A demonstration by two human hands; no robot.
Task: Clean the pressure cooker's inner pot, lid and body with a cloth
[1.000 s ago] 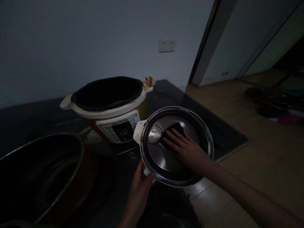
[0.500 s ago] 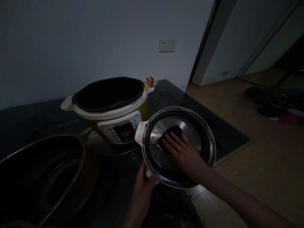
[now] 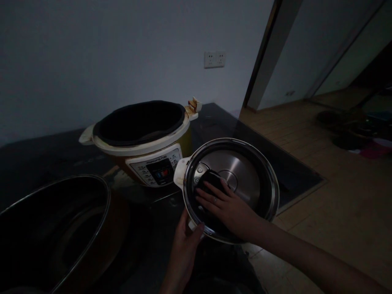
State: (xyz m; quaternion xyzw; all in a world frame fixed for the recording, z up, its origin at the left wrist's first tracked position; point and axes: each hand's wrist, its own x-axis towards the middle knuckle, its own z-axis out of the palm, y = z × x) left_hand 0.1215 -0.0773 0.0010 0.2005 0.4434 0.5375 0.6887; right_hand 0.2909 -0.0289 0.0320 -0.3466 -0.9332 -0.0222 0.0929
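My left hand (image 3: pixel 185 249) grips the lower edge of a round pressure cooker lid (image 3: pixel 246 175), its thumb over the rim. The lid is tilted with its metal inner side facing me, and a white lug sticks out at its left. With fingers laid flat, my right hand (image 3: pixel 228 208) presses a black cloth (image 3: pixel 212 179) against the lid's inner face, partly over the small valve fittings (image 3: pixel 200 168). Part of the cloth is hidden under the fingers. Behind the lid stands the electric pressure cooker (image 3: pixel 147 149), uncovered, its control panel facing me.
A large wide pot (image 3: pixel 107 200) stands at the lower left. The dark glossy tabletop (image 3: pixel 214 122) ends at the right above a tiled floor (image 3: pixel 346 196). A double wall socket (image 3: pixel 214 59) is on the wall behind. Dim clutter lies on the floor at far right.
My right hand and the black cloth have slid down and left across the lid, from its middle towards the valve fittings. My left hand and the lid have hardly moved.
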